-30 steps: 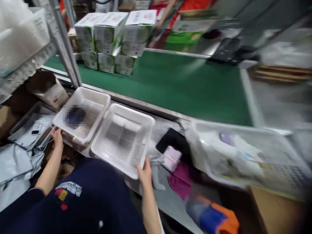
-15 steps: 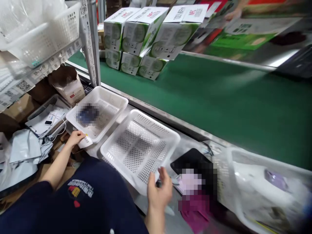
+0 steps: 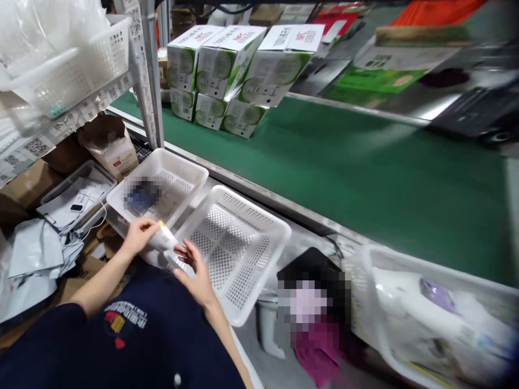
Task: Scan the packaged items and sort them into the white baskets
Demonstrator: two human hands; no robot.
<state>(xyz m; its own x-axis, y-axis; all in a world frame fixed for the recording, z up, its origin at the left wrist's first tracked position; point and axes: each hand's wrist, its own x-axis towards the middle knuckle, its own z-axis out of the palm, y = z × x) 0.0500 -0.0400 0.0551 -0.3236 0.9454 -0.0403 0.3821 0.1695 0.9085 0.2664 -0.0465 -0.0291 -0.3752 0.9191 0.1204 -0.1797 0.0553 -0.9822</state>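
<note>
Your right hand [image 3: 199, 276] has moved over to the white paper slip [image 3: 165, 237], fingers loosely spread beside it, while your left hand [image 3: 140, 236] pinches it, not yet set down, near two perforated plastic baskets [image 3: 278, 237].

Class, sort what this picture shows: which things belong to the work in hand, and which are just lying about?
Apparently in the work:
white slip, pinched by the left hand, right hand open close by
white basket beyond the left hand
second white basket beside the right hand

Seemingly lying about:
stacked boxes on green surface
magenta cloth
grey packets
</note>
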